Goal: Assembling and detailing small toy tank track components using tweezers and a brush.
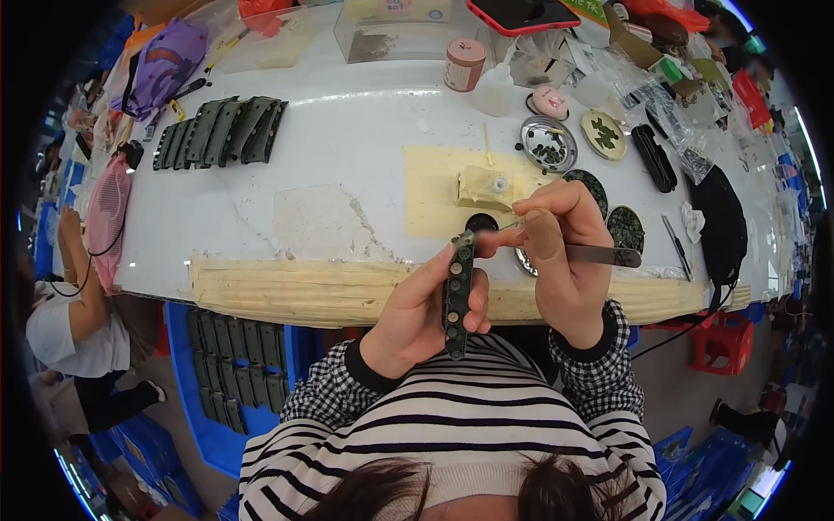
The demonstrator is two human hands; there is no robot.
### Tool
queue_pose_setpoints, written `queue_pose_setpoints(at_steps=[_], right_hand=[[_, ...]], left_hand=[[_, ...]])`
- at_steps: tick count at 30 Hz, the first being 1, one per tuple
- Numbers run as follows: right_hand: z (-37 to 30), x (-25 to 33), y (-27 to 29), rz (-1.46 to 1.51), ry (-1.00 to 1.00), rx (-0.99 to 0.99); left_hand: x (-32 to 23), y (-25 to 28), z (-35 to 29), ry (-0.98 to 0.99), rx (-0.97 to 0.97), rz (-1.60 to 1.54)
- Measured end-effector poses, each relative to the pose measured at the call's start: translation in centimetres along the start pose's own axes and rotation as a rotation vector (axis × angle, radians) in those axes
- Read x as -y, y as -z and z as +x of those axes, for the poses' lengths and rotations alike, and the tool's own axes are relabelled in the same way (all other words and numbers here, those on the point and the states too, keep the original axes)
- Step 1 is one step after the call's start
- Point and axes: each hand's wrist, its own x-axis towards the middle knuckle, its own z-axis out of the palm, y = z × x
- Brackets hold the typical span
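Your left hand (417, 317) gripped one dark green strip (459, 300), nearer you than the taped block (473, 188) on the bench (339, 113). Your right hand (569, 282) pinched one pair of tweezers (605, 254). Beyond that block stood one pink tin (465, 66); right of it lay two dark green round pads (625, 230).
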Motion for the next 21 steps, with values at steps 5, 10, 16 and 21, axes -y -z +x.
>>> queue_pose_setpoints(at_steps=[5, 10, 16, 21], right_hand=[[0.3, 0.3, -0.4, -0.010, 0.036, -0.140], [2.1, -1.8, 1.9, -0.695, 0.278, -0.219], [2.7, -3.8, 2.2, -0.981, 0.419, -0.165], [1.3, -0.2, 0.9, -0.677, 0.374, -0.190]], left_hand=[[0.0, 0.0, -0.2, -0.022, 0.010, 0.020], [-1.5, -1.7, -0.8, -0.131, -0.121, 0.284], [-2.2, -2.2, -1.2, -0.301, -0.231, 0.715], [-2.3, -1.9, -1.8, -0.382, -0.223, 1.156]])
